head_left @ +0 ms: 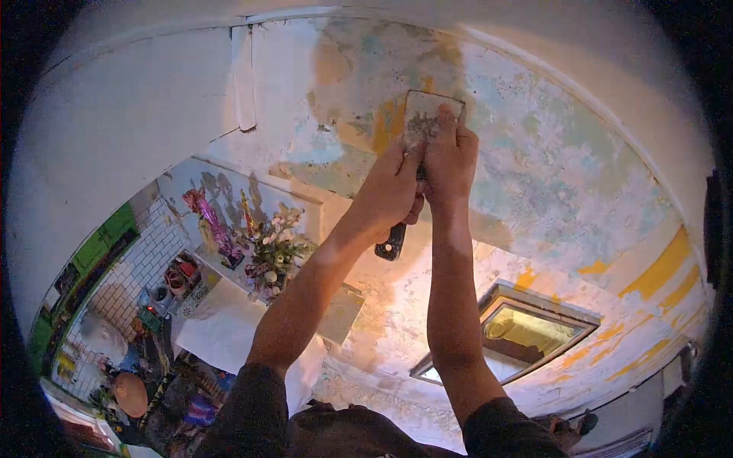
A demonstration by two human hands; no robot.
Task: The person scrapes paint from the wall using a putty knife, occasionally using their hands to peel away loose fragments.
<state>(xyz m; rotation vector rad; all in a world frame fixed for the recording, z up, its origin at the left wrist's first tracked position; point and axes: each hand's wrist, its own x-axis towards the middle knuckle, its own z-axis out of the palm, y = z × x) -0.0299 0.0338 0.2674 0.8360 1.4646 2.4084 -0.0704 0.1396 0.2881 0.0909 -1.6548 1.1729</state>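
Both my hands are raised overhead, wrapped round a broad-bladed scraper [422, 131] with a black handle. Its wide, flat blade is smeared with pale grey residue, and its straight front edge overlaps the patchy wall surface [527, 145]. My left hand [389, 189] grips low, where blade and handle join; the handle's end, with a hole in it, sticks out below. Higher up, my right hand [452, 160] closes on the blade's right side, its thumb laid along the flat face. Around the blade, the surface shows flaking white and pale green paint with bare yellow-orange patches.
A framed opening [534, 328] lies at lower right. On the left, a flower arrangement [279, 248] and a shiny pink decoration [212, 221] stand beside a white panel [237, 324]. Beyond them are white brick tiles [134, 267], a green frame [107, 240] and assorted household clutter.
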